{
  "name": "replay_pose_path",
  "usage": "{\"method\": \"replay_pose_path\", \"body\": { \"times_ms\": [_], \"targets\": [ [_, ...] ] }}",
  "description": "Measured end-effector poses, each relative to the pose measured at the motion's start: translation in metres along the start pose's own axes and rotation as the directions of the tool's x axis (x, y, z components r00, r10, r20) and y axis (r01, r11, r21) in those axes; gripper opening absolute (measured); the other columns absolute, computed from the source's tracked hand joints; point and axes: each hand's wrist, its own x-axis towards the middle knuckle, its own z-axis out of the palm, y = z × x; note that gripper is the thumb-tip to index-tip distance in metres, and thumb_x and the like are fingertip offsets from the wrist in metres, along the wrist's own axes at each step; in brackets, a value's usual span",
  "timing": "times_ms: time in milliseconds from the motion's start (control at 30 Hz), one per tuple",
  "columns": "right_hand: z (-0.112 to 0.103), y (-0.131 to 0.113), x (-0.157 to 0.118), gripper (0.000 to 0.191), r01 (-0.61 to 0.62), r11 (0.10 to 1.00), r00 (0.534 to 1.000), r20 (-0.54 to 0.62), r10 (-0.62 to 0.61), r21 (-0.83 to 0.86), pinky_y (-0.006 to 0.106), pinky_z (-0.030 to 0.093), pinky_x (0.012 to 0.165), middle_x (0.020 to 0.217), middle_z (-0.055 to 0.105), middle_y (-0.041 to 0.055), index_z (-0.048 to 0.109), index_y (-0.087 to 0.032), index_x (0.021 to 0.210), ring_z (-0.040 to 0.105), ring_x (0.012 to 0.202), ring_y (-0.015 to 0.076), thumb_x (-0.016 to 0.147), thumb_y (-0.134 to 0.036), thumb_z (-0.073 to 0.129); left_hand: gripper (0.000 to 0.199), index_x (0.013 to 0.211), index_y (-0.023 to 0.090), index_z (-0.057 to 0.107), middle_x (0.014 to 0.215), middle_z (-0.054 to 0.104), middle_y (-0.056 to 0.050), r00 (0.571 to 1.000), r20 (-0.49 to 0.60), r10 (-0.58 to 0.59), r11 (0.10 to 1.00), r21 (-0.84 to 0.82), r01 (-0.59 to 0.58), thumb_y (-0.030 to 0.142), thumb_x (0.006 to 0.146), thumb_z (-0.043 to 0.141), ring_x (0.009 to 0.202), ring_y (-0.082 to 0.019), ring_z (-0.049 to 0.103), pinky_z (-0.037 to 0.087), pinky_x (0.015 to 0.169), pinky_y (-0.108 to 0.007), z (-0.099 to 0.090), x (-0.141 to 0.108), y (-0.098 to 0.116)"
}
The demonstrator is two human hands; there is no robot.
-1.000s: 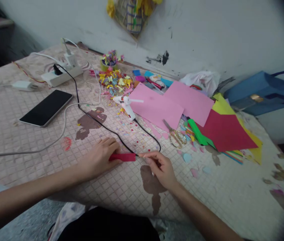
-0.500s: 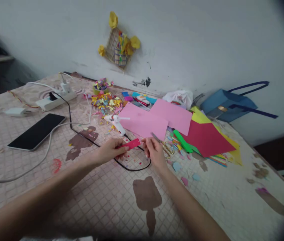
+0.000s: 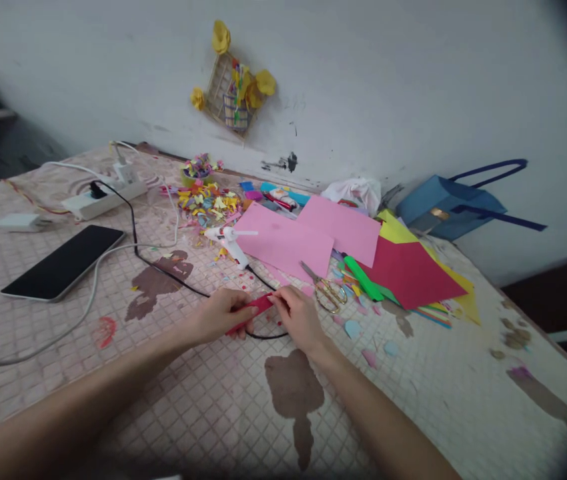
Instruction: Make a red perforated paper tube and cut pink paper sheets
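The step in hand looks to be working on the red strip [image 3: 262,304], which is held just above the table [image 3: 203,407] between both hands. The left hand [image 3: 226,315] is clamped on the strip's near end, thumb on top and fingers beneath. The right hand [image 3: 298,317] has thumb and fingertips together on the other end, as if pressing or folding it, though the blur there leaves the exact action unsure.

As I judge it, the next move calls for a steady left grip while the right fingertips keep the end lined up. The glue gun [image 3: 234,252] lies beyond the grip, a little to its left, and the scissors [image 3: 331,296] lie just beyond the right hand and to its right; both are free of the fingers.

Much of the strip is covered: the left thumb and palm hide its near part, and the right fingertips hide its tip. Anything small pinched there would not show. The black cord [image 3: 267,337] passes below the grip and is lost behind both hands, so whether it touches them cannot be told. Both forearms run out of view at the bottom edge.
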Motion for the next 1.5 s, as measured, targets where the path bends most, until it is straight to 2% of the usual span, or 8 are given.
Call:
{"method": "replay_pose_path", "body": {
  "times_ms": [367,633,867,1033,1133,1233,1400,1500],
  "targets": [
    [0.002,0.0,0.0,0.025,0.146,0.932,0.989,0.049,-0.138,-0.331,0.026,0.034,0.057,0.073,0.062,0.0036,0.058,-0.019,0.075,0.057,0.061,0.0155,0.096,-0.022,0.045,0.037,0.063,0.016,0.054,0.052,0.065,0.001,0.992,-0.006,-0.129,0.986,-0.104,0.127,0.05,0.073,0.064,0.039,-0.008,0.054,0.041,0.04,-0.019,0.003,0.002,-0.004],
    [0.005,0.006,0.003,0.021,-0.013,0.985,0.989,-0.146,-0.012,-0.171,0.026,0.035,0.06,0.07,0.055,0.0005,0.048,-0.021,0.075,0.053,0.066,0.0157,0.094,-0.021,0.04,0.041,0.063,0.015,0.056,0.05,0.063,0.001,0.992,0.001,-0.129,0.976,-0.178,0.127,0.053,0.072,0.065,0.039,-0.007,0.052,0.038,0.039,-0.018,0.002,0.003,-0.003],
    [-0.014,0.03,0.008,0.031,-0.204,0.976,0.935,-0.278,0.219,0.08,0.027,0.025,0.052,0.051,0.035,-0.0061,0.034,-0.023,0.062,0.035,0.049,0.0131,0.092,-0.027,0.039,0.044,0.07,0.013,0.059,0.055,0.066,-0.001,0.992,-0.008,-0.126,0.975,-0.185,0.122,0.056,0.069,0.068,0.039,-0.008,0.053,0.039,0.041,-0.019,-0.008,0.004,-0.009],
    [-0.019,0.03,0.005,0.033,-0.236,0.916,0.951,-0.118,0.286,0.323,0.025,0.029,0.047,0.049,0.037,-0.0068,0.04,-0.022,0.06,0.036,0.045,0.0105,0.089,-0.036,0.045,0.045,0.067,0.014,0.058,0.058,0.068,-0.002,0.994,-0.002,-0.107,0.984,-0.14,0.106,0.057,0.073,0.065,0.041,-0.008,0.055,0.037,0.04,-0.019,-0.016,0.004,-0.009],
    [-0.02,0.021,0.003,0.016,-0.255,0.845,0.963,0.05,0.263,0.47,0.022,0.037,0.046,0.075,0.058,-0.0019,0.054,-0.02,0.083,0.047,0.049,0.0084,0.081,-0.034,0.059,0.044,0.069,0.015,0.056,0.057,0.068,-0.002,0.995,0.017,-0.096,0.988,-0.12,0.097,0.058,0.073,0.065,0.041,-0.009,0.055,0.038,0.04,-0.019,-0.017,0.001,-0.005],
    [-0.02,0.01,0.002,0.035,-0.316,0.751,0.948,0.22,0.229,0.58,0.02,0.039,0.04,0.096,0.062,0.0028,0.054,-0.021,0.107,0.054,0.05,0.0076,0.077,-0.037,0.063,0.044,0.068,0.016,0.054,0.056,0.067,-0.001,0.994,0.051,-0.093,0.992,-0.078,0.097,0.058,0.074,0.064,0.04,-0.009,0.055,0.038,0.041,-0.02,-0.016,-0.001,-0.003],
    [-0.014,0.001,-0.003,0.026,-0.415,0.613,0.906,0.367,0.21,0.672,0.017,0.034,0.037,0.057,0.053,-0.0062,0.057,-0.018,0.091,0.047,0.041,0.0068,0.08,-0.041,0.06,0.045,0.069,0.015,0.056,0.059,0.068,-0.001,0.991,0.116,-0.073,0.997,-0.02,0.076,0.059,0.077,0.061,0.04,-0.008,0.054,0.041,0.043,-0.021,-0.012,-0.001,-0.005],
    [-0.011,-0.001,-0.004,0.022,-0.449,0.55,0.892,0.39,0.228,0.704,0.016,0.033,0.037,0.055,0.053,-0.0075,0.055,-0.018,0.086,0.046,0.041,0.0058,0.077,-0.036,0.064,0.04,0.074,0.015,0.058,0.054,0.065,0.0,0.999,0.027,-0.04,0.998,-0.05,0.041,0.054,0.074,0.066,0.043,-0.01,0.056,0.042,0.043,-0.02,-0.011,0.0,-0.006]
  ]
}}
